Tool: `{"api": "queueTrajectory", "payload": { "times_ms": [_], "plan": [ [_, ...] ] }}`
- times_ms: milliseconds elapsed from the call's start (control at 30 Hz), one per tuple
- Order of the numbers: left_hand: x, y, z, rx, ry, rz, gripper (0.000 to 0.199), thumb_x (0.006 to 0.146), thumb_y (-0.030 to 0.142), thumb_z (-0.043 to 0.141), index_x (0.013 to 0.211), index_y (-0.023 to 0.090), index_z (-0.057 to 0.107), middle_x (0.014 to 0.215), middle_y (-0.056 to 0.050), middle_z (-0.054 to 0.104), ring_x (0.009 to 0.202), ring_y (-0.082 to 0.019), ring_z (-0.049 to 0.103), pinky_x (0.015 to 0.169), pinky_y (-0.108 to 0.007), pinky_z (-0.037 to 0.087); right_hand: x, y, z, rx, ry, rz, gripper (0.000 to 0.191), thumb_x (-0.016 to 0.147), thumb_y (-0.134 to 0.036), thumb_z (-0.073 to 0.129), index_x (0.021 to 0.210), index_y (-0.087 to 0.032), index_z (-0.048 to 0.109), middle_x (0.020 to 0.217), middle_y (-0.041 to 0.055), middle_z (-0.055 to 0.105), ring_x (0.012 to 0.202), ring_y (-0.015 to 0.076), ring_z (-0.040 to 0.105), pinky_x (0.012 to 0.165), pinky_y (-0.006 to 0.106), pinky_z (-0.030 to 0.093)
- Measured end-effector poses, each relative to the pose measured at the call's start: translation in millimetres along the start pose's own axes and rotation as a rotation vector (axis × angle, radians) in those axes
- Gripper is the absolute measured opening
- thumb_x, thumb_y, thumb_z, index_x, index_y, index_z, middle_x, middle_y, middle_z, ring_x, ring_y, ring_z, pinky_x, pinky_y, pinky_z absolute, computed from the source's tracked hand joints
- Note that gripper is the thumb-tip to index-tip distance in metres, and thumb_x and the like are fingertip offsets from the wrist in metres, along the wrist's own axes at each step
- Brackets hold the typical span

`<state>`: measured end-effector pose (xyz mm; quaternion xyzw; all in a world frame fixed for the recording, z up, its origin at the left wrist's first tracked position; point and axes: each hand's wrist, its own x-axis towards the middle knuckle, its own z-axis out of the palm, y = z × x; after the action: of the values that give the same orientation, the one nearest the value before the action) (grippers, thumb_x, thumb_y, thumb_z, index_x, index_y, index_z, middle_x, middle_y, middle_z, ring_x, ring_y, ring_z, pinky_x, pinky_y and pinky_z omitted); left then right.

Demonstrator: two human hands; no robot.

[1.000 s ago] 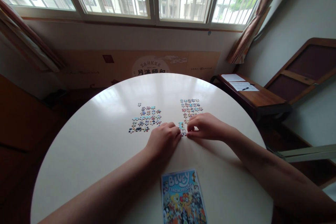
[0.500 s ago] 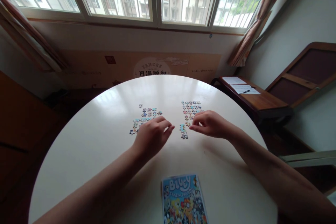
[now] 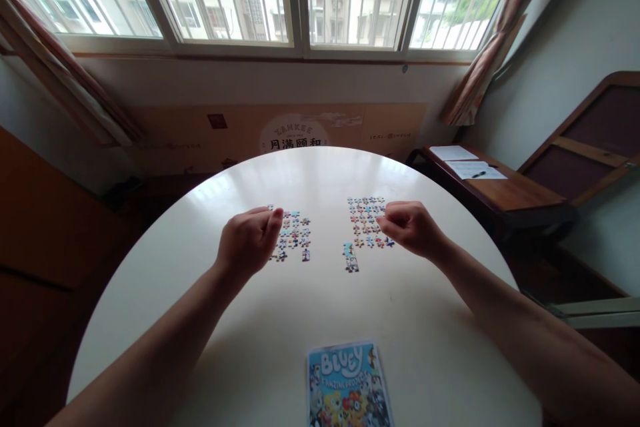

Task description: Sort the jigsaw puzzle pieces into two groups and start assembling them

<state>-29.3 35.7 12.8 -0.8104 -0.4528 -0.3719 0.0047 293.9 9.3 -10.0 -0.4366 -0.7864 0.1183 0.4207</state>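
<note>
Several loose jigsaw pieces [image 3: 295, 237] lie in a left group on the white round table [image 3: 280, 347], partly covered by my left hand [image 3: 250, 240]. That hand is closed, with its thumb pressed against curled fingers; whatever it may hold is hidden. Over the right edge of another group of jigsaw pieces [image 3: 364, 217] is my right hand [image 3: 413, 230], its fingers curled shut and their inside out of sight. Between the groups, nearer to me, a small joined strip of puzzle pieces [image 3: 351, 257] lies flat, touched by neither hand.
A colourful picture sheet marked "Bluey" [image 3: 349, 383] lies at the near side of the table. To the right stands a wooden bench [image 3: 530, 190] with papers [image 3: 475, 170] and a pen. Barred windows [image 3: 230, 0] are at the back.
My left hand has moved left, away from the joined strip, over the left group. The right hand has shifted slightly right and away from me, closing more. The view tilted slightly.
</note>
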Motion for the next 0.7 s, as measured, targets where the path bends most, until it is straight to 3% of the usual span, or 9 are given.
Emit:
{"api": "queueTrajectory", "payload": {
  "times_ms": [200, 333, 467, 500, 567, 633, 700],
  "plan": [
    [1, -6, 0.1, -0.115, -0.025, 0.193, 0.050, 0.101, 0.031, 0.040, 0.053, 0.021, 0.031, 0.053, 0.003, 0.037, 0.045, -0.010, 0.036, 0.047, -0.027, 0.028, 0, -4, -2, 0.012, 0.080, -0.039, 0.045, 0.084, -0.013, 0.054, 0.057, -0.023, 0.020, 0.054, -0.0050, 0.028, 0.051, 0.0105, 0.028, 0.050, 0.030, 0.022],
    [-2, 8, -4.6, -0.075, -0.019, 0.343, 0.044, 0.100, 0.026, 0.044, 0.056, 0.020, 0.042, 0.055, 0.003, 0.044, 0.045, -0.009, 0.039, 0.045, -0.026, 0.030, 0, -4, -3, 0.030, 0.092, -0.055, 0.045, 0.082, -0.010, 0.055, 0.057, -0.023, 0.020, 0.054, -0.0053, 0.027, 0.051, 0.0104, 0.027, 0.050, 0.029, 0.022],
    [-12, 46, -24.1, -0.036, 0.073, 0.567, 0.013, 0.093, 0.021, 0.054, 0.084, 0.021, 0.064, 0.065, 0.002, 0.060, 0.054, -0.012, 0.054, 0.048, -0.026, 0.041, -1, -6, -2, 0.029, 0.076, -0.072, 0.046, 0.083, -0.011, 0.057, 0.055, -0.023, 0.022, 0.053, -0.0052, 0.028, 0.051, 0.0105, 0.028, 0.050, 0.030, 0.023],
    [-17, 58, -32.0, -0.040, 0.118, 0.635, 0.010, 0.092, 0.023, 0.056, 0.094, 0.023, 0.066, 0.068, 0.001, 0.063, 0.056, -0.013, 0.057, 0.050, -0.027, 0.044, -1, -7, -2, 0.029, 0.068, -0.074, 0.046, 0.083, -0.011, 0.057, 0.055, -0.023, 0.022, 0.053, -0.0053, 0.028, 0.051, 0.0105, 0.027, 0.050, 0.030, 0.023],
    [-28, 83, -49.1, -0.075, 0.099, 0.713, 0.016, 0.090, 0.027, 0.060, 0.105, 0.026, 0.066, 0.067, 0.002, 0.063, 0.055, -0.015, 0.058, 0.049, -0.030, 0.049, -1, -9, -2, 0.033, 0.048, -0.078, 0.046, 0.082, -0.011, 0.058, 0.054, -0.023, 0.023, 0.052, -0.0054, 0.028, 0.051, 0.0103, 0.027, 0.050, 0.030, 0.023],
    [-41, 107, -63.3, -0.070, 0.032, 0.624, 0.012, 0.087, 0.028, 0.062, 0.097, 0.031, 0.068, 0.059, 0.003, 0.055, 0.049, -0.017, 0.051, 0.045, -0.034, 0.050, -1, -10, -1, 0.033, 0.037, -0.082, 0.046, 0.082, -0.011, 0.059, 0.053, -0.022, 0.025, 0.052, -0.0054, 0.028, 0.051, 0.0101, 0.027, 0.050, 0.030, 0.023],
    [-57, 125, -69.1, -0.112, 0.047, 0.508, 0.013, 0.082, 0.024, 0.062, 0.075, 0.035, 0.064, 0.051, 0.003, 0.042, 0.040, -0.017, 0.038, 0.036, -0.036, 0.044, -1, -11, -1, 0.029, 0.039, -0.085, 0.046, 0.082, -0.011, 0.059, 0.052, -0.022, 0.026, 0.052, -0.0054, 0.029, 0.051, 0.0100, 0.028, 0.050, 0.030, 0.023]
  ]
}}
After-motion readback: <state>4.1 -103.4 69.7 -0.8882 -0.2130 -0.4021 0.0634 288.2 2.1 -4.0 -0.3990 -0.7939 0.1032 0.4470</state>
